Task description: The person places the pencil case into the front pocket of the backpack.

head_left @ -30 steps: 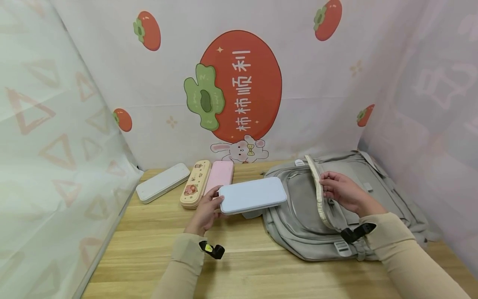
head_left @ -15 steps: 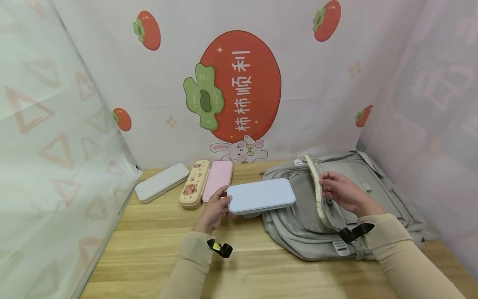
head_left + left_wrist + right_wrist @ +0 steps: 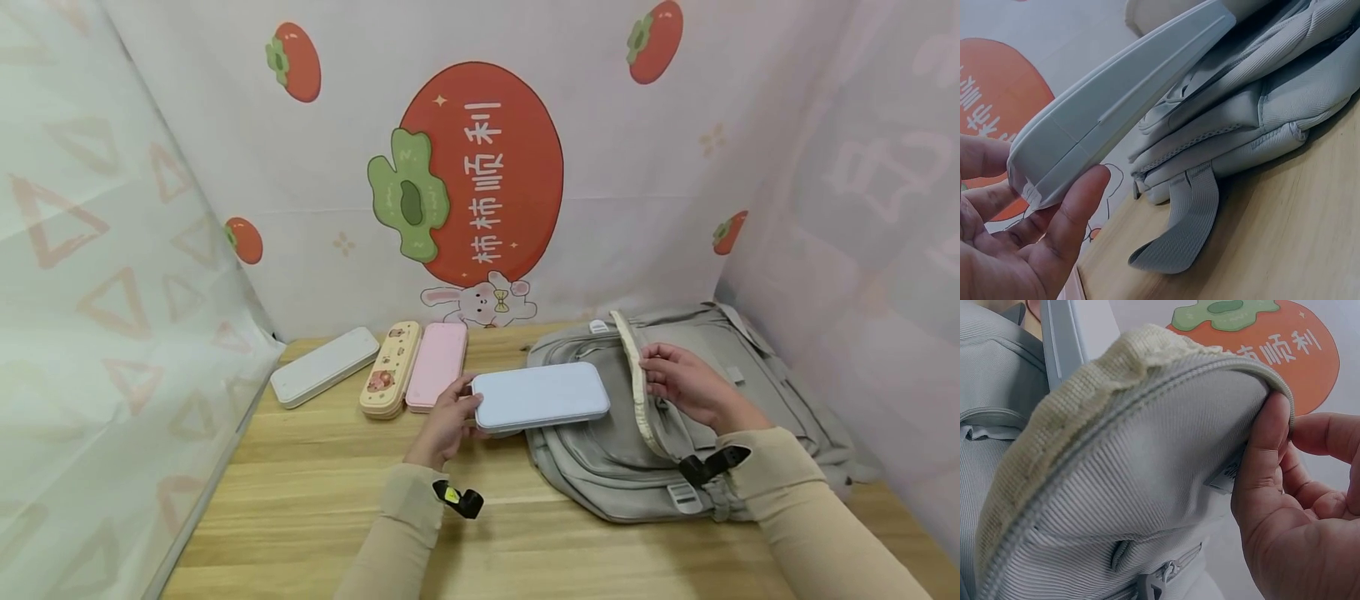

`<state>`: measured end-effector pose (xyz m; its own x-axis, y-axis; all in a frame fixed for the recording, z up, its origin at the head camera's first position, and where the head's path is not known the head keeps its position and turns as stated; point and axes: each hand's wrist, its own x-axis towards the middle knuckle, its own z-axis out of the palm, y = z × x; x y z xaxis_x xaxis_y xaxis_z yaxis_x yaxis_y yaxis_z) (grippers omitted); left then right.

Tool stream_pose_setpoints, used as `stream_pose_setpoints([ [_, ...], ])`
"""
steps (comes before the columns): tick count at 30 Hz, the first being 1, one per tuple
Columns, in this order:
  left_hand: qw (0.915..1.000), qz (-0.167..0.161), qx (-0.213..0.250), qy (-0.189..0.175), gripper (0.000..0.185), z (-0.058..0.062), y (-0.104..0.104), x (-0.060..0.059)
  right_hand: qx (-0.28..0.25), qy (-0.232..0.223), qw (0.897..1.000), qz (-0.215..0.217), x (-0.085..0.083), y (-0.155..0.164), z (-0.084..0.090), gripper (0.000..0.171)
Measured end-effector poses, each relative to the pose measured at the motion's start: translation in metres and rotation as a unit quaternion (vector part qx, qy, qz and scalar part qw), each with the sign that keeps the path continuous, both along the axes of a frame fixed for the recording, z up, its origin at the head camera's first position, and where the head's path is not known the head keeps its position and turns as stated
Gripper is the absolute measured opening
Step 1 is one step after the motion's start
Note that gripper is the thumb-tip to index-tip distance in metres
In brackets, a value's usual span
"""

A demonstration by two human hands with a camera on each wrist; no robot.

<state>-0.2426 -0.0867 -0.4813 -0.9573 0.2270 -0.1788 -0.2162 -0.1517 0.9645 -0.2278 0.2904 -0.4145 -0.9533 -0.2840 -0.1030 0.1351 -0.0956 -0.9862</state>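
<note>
Our left hand grips the blue case end-on; right hand pinches the backpack flap up, probably keeping it open.

Backpack crowds right; 3 cases line back-left.

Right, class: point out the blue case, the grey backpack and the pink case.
blue case [image 3: 542, 395]: head view, middle of its lid.
grey backpack [image 3: 600, 454]: head view, bare front pocket.
pink case [image 3: 437, 363]: head view, middle of its top face.
</note>
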Motion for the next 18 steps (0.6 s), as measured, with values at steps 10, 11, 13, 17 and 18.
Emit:
stream_pose_setpoints([
  [10,0.9998,-0.018,-0.011,-0.003,0.046,0.001,0.017,-0.003,-0.001,0.005,1.000,0.003,0.000,0.002,0.002,0.014],
  [11,0.9997,-0.018,-0.013,-0.003,0.046,0.001,0.018,-0.004,0.000,0.007,1.000,0.003,0.001,0.003,0.002,0.014],
  [13,0.9997,-0.019,-0.014,-0.003,0.046,0.000,0.022,-0.004,-0.002,0.010,1.000,0.004,0.001,0.004,0.003,0.014],
  [17,0.9996,-0.017,-0.019,-0.012,0.049,-0.001,0.029,-0.003,-0.019,0.012,1.000,0.013,0.001,0.004,0.004,0.016],
  [18,0.9996,-0.018,-0.020,-0.013,0.050,-0.001,0.031,-0.003,-0.025,0.012,0.999,0.016,0.001,0.004,0.004,0.016],
])
